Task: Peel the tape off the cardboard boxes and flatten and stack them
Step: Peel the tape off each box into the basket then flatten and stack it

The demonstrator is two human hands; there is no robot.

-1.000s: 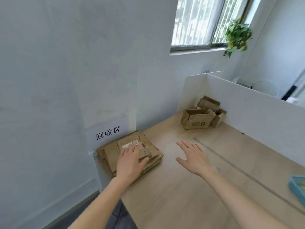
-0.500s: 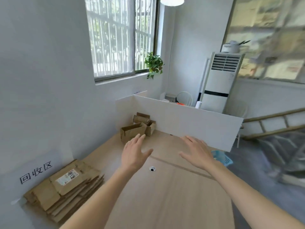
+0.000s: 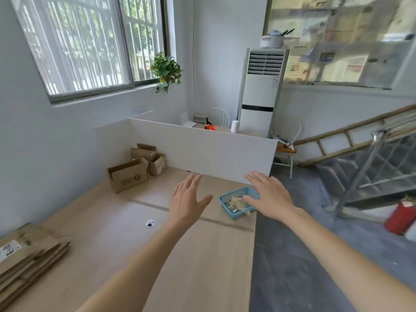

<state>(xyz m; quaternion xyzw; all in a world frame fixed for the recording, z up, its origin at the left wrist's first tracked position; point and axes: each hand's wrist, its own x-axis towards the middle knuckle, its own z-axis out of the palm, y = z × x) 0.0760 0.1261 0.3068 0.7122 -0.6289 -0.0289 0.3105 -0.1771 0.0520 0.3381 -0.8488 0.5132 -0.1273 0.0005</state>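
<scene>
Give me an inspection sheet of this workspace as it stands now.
Surface: wooden table with a small dark round hole in its top.
Job's things: flattened cardboard stack at the near left edge; three unflattened boxes in the far corner by the white partition.
Clutter: blue basket holding crumpled scraps at the table's right edge.
Hands: left hand and right hand both open, fingers spread, holding nothing, above the table.
Cables: nothing seen on the table; a thin line runs down the far wall.
Surroundings: window, hanging plant, standing air conditioner, chair, stair railing.
</scene>
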